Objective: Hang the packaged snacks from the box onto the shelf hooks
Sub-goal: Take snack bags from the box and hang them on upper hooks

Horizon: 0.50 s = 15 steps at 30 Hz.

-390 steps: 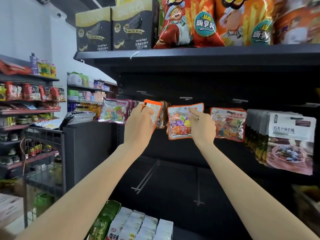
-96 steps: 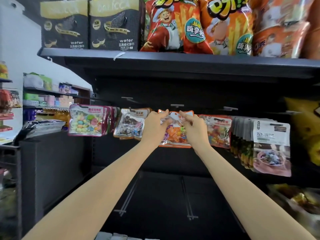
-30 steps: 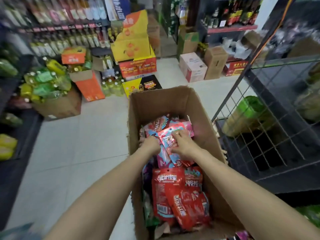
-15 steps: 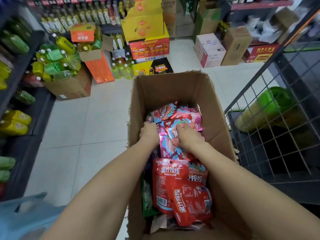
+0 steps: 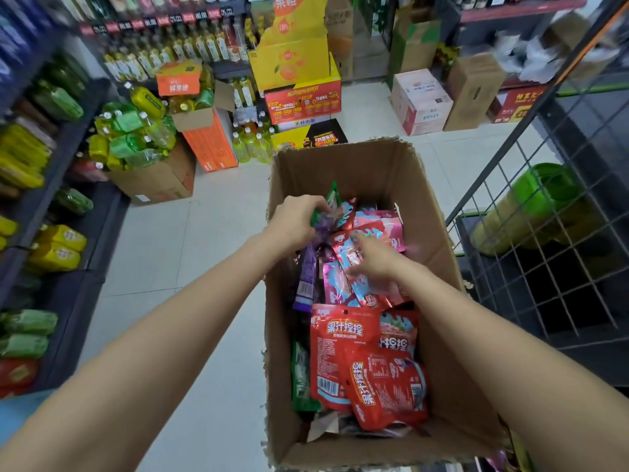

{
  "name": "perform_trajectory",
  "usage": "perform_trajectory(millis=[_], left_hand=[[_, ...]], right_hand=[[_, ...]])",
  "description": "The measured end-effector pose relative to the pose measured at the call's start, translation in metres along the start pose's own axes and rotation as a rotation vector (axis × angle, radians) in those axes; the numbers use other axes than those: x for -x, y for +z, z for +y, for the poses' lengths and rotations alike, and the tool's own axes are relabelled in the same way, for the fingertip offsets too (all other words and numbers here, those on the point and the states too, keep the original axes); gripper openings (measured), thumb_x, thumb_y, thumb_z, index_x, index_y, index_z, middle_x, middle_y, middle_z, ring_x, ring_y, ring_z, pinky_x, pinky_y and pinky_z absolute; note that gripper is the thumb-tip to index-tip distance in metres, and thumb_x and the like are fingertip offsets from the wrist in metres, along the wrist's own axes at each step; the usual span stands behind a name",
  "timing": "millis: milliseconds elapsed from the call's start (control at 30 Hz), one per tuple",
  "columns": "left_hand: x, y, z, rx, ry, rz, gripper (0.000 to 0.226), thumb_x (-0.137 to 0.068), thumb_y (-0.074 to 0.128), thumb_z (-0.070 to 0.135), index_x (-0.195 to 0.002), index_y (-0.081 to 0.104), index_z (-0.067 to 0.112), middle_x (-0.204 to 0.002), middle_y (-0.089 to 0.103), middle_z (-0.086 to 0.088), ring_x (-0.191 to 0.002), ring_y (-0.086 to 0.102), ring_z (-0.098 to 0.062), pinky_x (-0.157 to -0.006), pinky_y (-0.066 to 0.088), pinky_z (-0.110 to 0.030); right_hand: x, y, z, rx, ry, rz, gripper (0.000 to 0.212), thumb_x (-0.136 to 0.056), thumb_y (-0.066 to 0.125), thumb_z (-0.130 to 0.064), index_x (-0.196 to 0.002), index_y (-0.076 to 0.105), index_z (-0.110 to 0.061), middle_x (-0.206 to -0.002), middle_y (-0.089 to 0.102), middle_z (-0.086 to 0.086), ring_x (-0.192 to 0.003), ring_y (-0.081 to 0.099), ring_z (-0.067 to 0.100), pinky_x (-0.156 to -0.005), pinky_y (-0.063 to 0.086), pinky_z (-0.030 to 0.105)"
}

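Observation:
An open cardboard box (image 5: 384, 165) stands on the floor in front of me, filled with snack packets. Red packets (image 5: 343, 356) lie at its near end, pink and blue ones (image 5: 377, 229) further in. My left hand (image 5: 296, 219) grips a bunch of purple and green packets (image 5: 311, 267) and holds them raised on edge at the box's left side. My right hand (image 5: 374, 260) lies blurred on the pink and blue packets in the middle, fingers spread over them. The shelf hooks are out of view.
A black wire rack (image 5: 544, 267) with a green container (image 5: 531, 206) stands right of the box. Cartons of bottled drinks (image 5: 143, 137) and stacked boxes (image 5: 299, 83) crowd the floor ahead. Dark shelves with drinks (image 5: 30, 199) line the left.
I turned from the hooks, where both hands held a packet, down to the box. In the last half second my left hand has lifted a bunch of purple and green packets.

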<state>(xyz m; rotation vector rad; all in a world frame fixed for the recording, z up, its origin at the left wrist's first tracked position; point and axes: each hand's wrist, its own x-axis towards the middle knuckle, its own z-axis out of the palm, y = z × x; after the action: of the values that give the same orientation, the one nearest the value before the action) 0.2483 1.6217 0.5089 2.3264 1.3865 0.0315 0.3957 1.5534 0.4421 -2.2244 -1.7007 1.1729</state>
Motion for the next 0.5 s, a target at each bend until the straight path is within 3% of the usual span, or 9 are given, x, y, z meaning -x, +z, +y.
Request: perform_trajectory(millis=[67, 133, 233, 300, 400, 500], left_hand=[[0.003, -0.003, -0.004, 0.057, 0.025, 0.028, 0.037, -0.08, 0.065, 0.003, -0.112, 0.061, 0.021, -0.121, 0.063, -0.007, -0.107, 0.06, -0.028, -0.083, 0.052, -0.037], [0.007, -0.003, -0.006, 0.115, 0.057, 0.031, 0.033, -0.08, 0.063, 0.001, -0.108, 0.058, 0.018, -0.115, 0.065, -0.009, -0.104, 0.061, -0.026, -0.08, 0.052, -0.035], [0.012, -0.003, -0.005, 0.205, 0.096, 0.024, 0.033, -0.08, 0.059, -0.002, -0.103, 0.047, 0.018, -0.107, 0.066, -0.013, -0.099, 0.064, -0.026, -0.08, 0.053, -0.039], [0.015, -0.002, -0.005, 0.247, 0.1, 0.024, 0.034, -0.081, 0.058, -0.003, -0.101, 0.042, 0.019, -0.105, 0.067, -0.015, -0.098, 0.064, -0.026, -0.082, 0.053, -0.041], [0.019, 0.002, -0.01, 0.257, 0.07, 0.051, 0.033, -0.083, 0.056, -0.004, -0.107, 0.043, 0.014, -0.105, 0.066, -0.014, -0.1, 0.063, -0.024, -0.085, 0.052, -0.039], [0.02, 0.006, -0.013, 0.171, 0.062, 0.095, 0.028, -0.087, 0.056, 0.0, -0.112, 0.05, 0.011, -0.107, 0.066, -0.013, -0.101, 0.062, -0.026, -0.086, 0.051, -0.04]], right_hand=[[0.002, -0.009, -0.004, -0.209, -0.056, 0.189, 0.096, -0.082, 0.072, -0.015, -0.152, 0.007, -0.013, -0.153, 0.026, 0.016, -0.139, 0.029, 0.03, -0.11, 0.027, 0.033], [0.006, -0.02, -0.012, -0.254, -0.122, 0.35, 0.103, -0.079, 0.075, -0.014, -0.152, 0.002, -0.02, -0.158, 0.014, 0.011, -0.145, 0.016, 0.027, -0.114, 0.02, 0.035], [0.011, -0.031, -0.024, -0.247, -0.248, 0.35, 0.101, -0.075, 0.078, -0.012, -0.151, 0.013, -0.024, -0.154, 0.027, 0.008, -0.141, 0.024, 0.024, -0.11, 0.025, 0.032], [0.015, -0.034, -0.027, -0.286, -0.263, 0.371, 0.084, -0.074, 0.078, -0.012, -0.144, 0.032, -0.019, -0.141, 0.045, 0.008, -0.13, 0.041, 0.022, -0.098, 0.032, 0.025], [0.021, -0.036, -0.025, -0.319, -0.239, 0.473, 0.048, -0.074, 0.078, -0.016, -0.116, 0.057, -0.012, -0.108, 0.062, 0.0, -0.104, 0.055, 0.019, -0.074, 0.032, 0.02], [0.026, -0.037, -0.025, -0.278, -0.248, 0.48, 0.02, -0.078, 0.075, -0.017, -0.097, 0.072, -0.012, -0.075, 0.05, -0.014, -0.085, 0.05, 0.014, -0.067, 0.031, 0.023]])
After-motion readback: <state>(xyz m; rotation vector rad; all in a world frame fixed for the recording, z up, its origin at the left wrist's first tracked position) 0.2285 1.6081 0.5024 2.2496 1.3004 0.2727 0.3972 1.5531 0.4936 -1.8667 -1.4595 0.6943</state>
